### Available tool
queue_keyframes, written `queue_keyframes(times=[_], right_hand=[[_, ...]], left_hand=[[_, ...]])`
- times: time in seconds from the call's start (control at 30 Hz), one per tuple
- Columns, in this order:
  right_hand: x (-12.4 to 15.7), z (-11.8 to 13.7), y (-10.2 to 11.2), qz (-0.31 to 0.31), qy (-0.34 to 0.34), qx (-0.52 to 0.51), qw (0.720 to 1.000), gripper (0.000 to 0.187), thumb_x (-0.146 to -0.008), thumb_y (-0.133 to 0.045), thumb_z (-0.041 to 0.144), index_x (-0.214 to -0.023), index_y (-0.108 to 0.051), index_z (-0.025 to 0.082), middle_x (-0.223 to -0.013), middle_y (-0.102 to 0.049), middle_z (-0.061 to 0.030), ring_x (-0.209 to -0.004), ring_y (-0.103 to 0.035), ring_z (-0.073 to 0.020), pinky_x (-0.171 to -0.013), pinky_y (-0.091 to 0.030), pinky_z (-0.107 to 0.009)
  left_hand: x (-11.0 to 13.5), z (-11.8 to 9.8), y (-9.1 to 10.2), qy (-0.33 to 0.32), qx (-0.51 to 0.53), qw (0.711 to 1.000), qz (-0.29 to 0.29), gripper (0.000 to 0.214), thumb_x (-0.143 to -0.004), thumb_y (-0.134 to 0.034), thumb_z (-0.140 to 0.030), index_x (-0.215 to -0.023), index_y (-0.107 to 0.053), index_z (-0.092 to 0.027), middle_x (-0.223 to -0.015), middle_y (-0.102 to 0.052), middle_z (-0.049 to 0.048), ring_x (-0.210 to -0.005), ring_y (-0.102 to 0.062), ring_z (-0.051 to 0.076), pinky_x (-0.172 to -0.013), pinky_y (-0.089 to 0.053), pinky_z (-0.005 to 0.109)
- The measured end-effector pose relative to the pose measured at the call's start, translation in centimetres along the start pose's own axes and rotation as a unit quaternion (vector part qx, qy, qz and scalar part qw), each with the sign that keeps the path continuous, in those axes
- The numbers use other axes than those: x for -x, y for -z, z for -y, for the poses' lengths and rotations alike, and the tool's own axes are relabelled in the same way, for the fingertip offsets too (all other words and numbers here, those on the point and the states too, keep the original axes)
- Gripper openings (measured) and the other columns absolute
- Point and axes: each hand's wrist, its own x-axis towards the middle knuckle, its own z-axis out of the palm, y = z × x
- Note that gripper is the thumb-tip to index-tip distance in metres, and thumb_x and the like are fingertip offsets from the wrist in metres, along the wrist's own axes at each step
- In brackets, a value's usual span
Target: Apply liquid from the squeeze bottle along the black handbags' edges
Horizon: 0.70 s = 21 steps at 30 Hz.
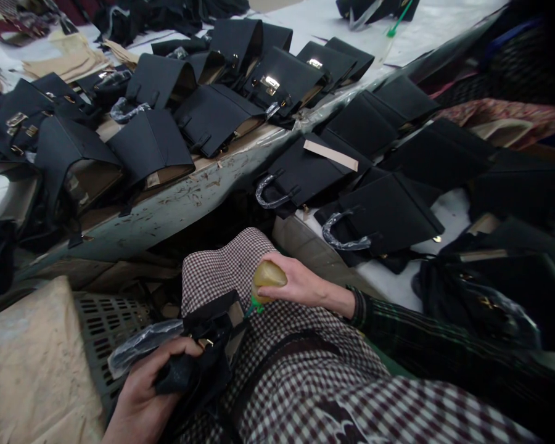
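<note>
From my remote seat I see a long worktable (198, 194) crossing the upper left, carrying black handbags (150, 142) and tan sheets (69, 58); at right, a white-topped surface (388, 283) bears more bags (388, 206).

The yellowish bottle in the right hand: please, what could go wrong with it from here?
The bottle has its green tip pointing down, so a hard squeeze might let its contents drip onto the checked cloth below.
The tip is close to the black bag in the left hand, so a drip or slip of the right hand might mark it.
</note>
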Motion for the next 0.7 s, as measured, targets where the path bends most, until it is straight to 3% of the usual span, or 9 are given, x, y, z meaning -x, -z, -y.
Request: queue_keyframes(times=[0.17, 0.3, 0.53, 0.7], right_hand=[[0.6, 0.5, 0.4, -0.045, -0.093, -0.072, 0.992, 0.045, -0.082, -0.079, 0.049, -0.113, -0.06, 0.022, -0.099, -0.066, -0.0018, -0.088, -0.063, -0.0226, -0.078, -0.05, -0.034], [1.0, 0.6, 0.0, -0.026, -0.083, -0.059, 0.994, 0.042, -0.079, -0.081, 0.048, -0.107, -0.063, 0.022, -0.097, -0.066, -0.0022, -0.087, -0.062, -0.0234, -0.078, -0.049, -0.034], [0.7, 1.0, -0.4, 0.003, -0.055, 0.013, 0.998, 0.037, -0.08, -0.081, 0.039, -0.108, -0.064, 0.022, -0.1, -0.069, -0.0044, -0.085, -0.062, -0.0233, -0.078, -0.047, -0.035], [0.7, 0.4, -0.5, 0.027, -0.118, -0.053, 0.991, 0.031, -0.079, -0.081, 0.039, -0.1, -0.065, 0.021, -0.092, -0.07, -0.0016, -0.08, -0.063, -0.0209, -0.071, -0.047, -0.031]], left_hand=[[1.9, 0.8, 0.3, 0.003, -0.006, 1.0, 0.0, 0.01, -0.085, -0.074, -0.037, -0.091, -0.08, -0.031, -0.092, -0.081, -0.0027, -0.085, -0.077, 0.016, -0.083, -0.055, 0.011], [2.4, 1.1, 0.2, -0.034, -0.027, 0.998, -0.034, 0.013, -0.083, -0.077, -0.044, -0.092, -0.079, -0.035, -0.089, -0.081, -0.0074, -0.081, -0.077, 0.013, -0.084, -0.054, 0.009], [1.6, -0.1, -0.1, -0.082, -0.073, 0.994, 0.009, 0.011, -0.085, -0.072, -0.032, -0.093, -0.078, -0.034, -0.086, -0.081, -0.0064, -0.079, -0.078, 0.013, -0.079, -0.056, 0.011], [2.3, 1.0, -0.2, -0.025, -0.078, 0.995, 0.057, 0.014, -0.081, -0.073, -0.032, -0.09, -0.083, -0.031, -0.089, -0.082, 0.0001, -0.083, -0.078, 0.021, -0.084, -0.062, 0.023]])
